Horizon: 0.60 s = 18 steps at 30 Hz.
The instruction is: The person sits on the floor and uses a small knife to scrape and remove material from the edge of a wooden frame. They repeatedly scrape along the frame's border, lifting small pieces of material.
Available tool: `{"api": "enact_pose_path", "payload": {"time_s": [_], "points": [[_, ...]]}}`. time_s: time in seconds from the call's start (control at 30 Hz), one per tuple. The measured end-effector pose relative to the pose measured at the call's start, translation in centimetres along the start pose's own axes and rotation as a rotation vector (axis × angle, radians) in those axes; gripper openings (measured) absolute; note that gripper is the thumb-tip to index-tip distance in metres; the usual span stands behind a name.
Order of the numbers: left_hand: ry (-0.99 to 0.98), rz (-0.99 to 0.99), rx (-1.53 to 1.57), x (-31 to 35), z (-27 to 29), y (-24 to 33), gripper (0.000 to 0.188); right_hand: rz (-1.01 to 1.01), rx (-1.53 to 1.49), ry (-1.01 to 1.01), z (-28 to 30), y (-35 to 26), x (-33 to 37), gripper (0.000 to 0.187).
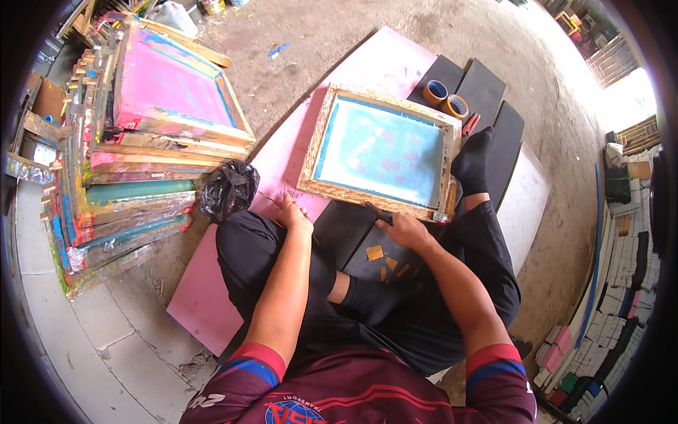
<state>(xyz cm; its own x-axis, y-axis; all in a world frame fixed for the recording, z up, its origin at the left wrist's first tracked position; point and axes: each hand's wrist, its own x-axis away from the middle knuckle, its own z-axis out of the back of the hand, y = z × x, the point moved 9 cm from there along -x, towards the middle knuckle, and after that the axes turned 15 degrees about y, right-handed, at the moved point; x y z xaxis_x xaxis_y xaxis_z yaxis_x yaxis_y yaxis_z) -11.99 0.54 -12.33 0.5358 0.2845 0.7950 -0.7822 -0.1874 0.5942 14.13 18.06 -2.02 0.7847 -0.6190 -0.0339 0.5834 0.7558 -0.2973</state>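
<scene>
In front of me lies a wooden screen-printing frame (424,113) with pale blue mesh (381,152). My right hand (408,230) is closed around a short dark tool (380,213), whose tip meets the frame's near edge; its exact kind is unclear. My left hand (293,213), fingers pinched, has a thin, slender tool (268,198) pointing away to the left, apart from the frame. Next to that hand sits a crumpled black plastic bag (230,189). Several tan tape scraps (374,252) lie between my legs.
Two tape rolls (436,92) and red-handled pliers (471,125) rest beyond the frame's right corner, near my foot (472,162). A tall stack of used screen frames (141,152) stands on the left. Beneath me are pink board (205,293) and black panels (474,88).
</scene>
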Motion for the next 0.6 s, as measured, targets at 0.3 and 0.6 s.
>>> {"api": "enact_pose_path", "payload": {"time_s": [0.3, 0.6], "points": [[-0.041, 0.006, -0.112, -0.5, 0.5, -0.4, 0.036, -0.2, -0.004, 0.007, -0.9, 0.3, 1.2, 0.047], [-0.047, -0.103, -0.071, -0.5, 0.8, 0.9, 0.026, -0.17, 0.097, 0.005, -0.1, -0.1, 1.1, 0.054]]}}
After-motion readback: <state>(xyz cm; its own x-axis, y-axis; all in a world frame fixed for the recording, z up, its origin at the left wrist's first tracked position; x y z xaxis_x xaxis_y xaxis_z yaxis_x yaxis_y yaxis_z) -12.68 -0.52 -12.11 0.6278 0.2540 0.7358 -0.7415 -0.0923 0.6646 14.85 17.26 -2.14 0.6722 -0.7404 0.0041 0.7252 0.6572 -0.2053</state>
